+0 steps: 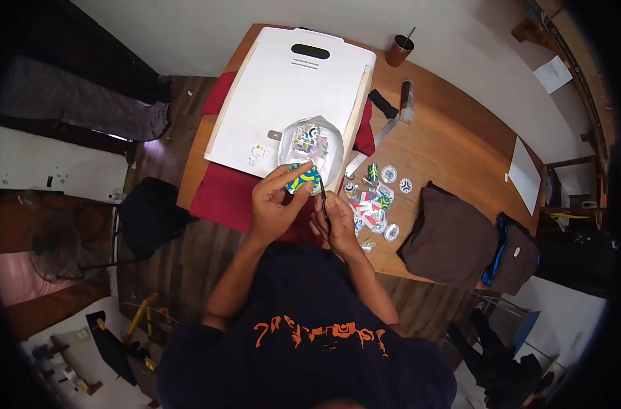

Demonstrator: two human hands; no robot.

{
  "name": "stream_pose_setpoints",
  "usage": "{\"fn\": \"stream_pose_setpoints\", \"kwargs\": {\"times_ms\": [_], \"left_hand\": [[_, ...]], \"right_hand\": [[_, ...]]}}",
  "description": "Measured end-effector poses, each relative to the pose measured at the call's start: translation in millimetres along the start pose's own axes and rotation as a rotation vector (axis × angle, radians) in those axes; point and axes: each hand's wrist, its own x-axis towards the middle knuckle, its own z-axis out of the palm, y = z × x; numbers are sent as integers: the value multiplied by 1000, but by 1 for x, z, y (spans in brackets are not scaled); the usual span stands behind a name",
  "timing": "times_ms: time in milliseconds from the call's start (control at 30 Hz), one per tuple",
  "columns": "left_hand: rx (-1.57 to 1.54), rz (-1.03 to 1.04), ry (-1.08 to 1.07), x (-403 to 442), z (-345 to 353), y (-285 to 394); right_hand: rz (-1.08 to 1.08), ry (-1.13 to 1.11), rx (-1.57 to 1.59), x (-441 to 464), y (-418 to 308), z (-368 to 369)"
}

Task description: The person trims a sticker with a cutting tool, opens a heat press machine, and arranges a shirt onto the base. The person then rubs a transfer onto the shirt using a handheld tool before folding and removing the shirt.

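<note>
My left hand [275, 206] pinches a blue, green and yellow patterned sticker [302, 178] above the near rim of a white bowl-like container [333, 146]. Inside the container lie patterned scraps [310, 136]. In my right hand [337, 221] is a slim black tool [324, 204], its tip close to the sticker's right edge. Whether it is a craft knife or scissors I cannot make out. To the right of that hand, cut stickers and red-and-white scraps [370, 215] lie in a loose pile on the wooden table [446, 129].
A large white board [276, 88] rests on red cloth [218, 198] under the container. A brown cup [399, 51], a clear tube [407, 102], a black object [383, 103] and a ruler [356, 163] lie farther back. Folded brown clothing [450, 235] covers the table's right front.
</note>
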Motion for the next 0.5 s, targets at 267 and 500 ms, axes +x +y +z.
{"fn": "stream_pose_setpoints", "kwargs": {"times_ms": [267, 500], "left_hand": [[0, -5, 14, 0, 2, 3], [-16, -5, 12, 1, 2, 5]], "right_hand": [[-17, -7, -5, -1, 1, 1], [-28, 0, 2, 0, 0, 3]]}}
